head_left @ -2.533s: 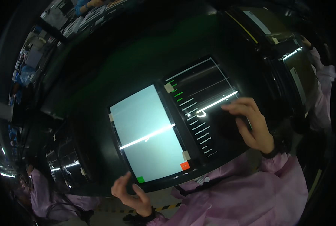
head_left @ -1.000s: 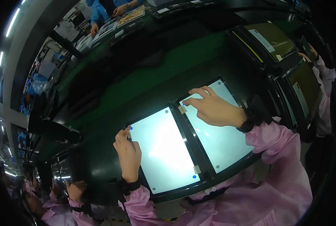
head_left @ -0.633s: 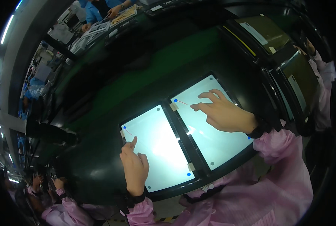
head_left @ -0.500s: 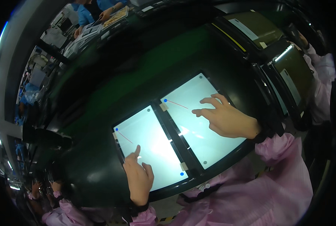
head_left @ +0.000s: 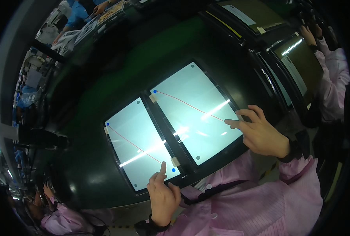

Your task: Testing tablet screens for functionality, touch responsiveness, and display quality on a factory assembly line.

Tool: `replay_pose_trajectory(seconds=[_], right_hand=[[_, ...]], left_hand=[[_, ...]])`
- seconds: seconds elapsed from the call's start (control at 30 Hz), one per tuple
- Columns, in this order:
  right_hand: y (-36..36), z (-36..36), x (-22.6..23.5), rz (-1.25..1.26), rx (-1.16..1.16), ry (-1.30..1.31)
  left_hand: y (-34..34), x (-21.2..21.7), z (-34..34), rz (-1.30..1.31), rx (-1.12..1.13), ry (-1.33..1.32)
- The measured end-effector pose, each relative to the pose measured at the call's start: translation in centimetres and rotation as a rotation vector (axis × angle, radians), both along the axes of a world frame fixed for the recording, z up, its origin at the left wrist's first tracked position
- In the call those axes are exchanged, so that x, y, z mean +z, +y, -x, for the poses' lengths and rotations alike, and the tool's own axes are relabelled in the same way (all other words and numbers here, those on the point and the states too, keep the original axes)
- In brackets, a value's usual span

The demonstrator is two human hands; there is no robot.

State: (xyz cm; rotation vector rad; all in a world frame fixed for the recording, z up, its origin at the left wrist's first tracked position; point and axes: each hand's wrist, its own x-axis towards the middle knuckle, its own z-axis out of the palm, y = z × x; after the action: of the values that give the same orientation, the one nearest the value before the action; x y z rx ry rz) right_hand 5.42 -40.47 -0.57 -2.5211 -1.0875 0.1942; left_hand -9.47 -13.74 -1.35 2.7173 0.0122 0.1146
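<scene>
Two lit white touch screens lie side by side on the dark table before me, a left screen and a right screen. Each shows a thin red diagonal line from a blue dot at its far left corner. With the index finger stretched, my left hand touches the left screen where its line ends, close to a second blue dot. My right hand, fingers spread, has its index fingertip at the line's end on the right screen, partly covering another blue dot. Neither hand holds anything.
Dark-framed panels stand at the right, beside a person in a pink sleeve. A person in blue works at the far left near trays. Beige tape tabs sit on the screens' edges. A black cylindrical fixture juts in at left.
Both fingertips have slid toward the near right corners of their screens, and the red lines have grown longer behind them. The whole view has shifted slightly.
</scene>
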Motion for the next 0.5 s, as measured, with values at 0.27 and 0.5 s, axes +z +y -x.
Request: replay_pose_trajectory(seconds=[0.27,0.5], right_hand=[[-2.0,1.5,0.2,0.003,-0.009,-0.028],[-1.9,2.0,0.5,0.034,-0.027,-0.061]], left_hand=[[-1.6,-0.8,1.8,0.031,0.033,0.024],[-1.6,-1.1,1.9,0.008,0.068,0.079]])
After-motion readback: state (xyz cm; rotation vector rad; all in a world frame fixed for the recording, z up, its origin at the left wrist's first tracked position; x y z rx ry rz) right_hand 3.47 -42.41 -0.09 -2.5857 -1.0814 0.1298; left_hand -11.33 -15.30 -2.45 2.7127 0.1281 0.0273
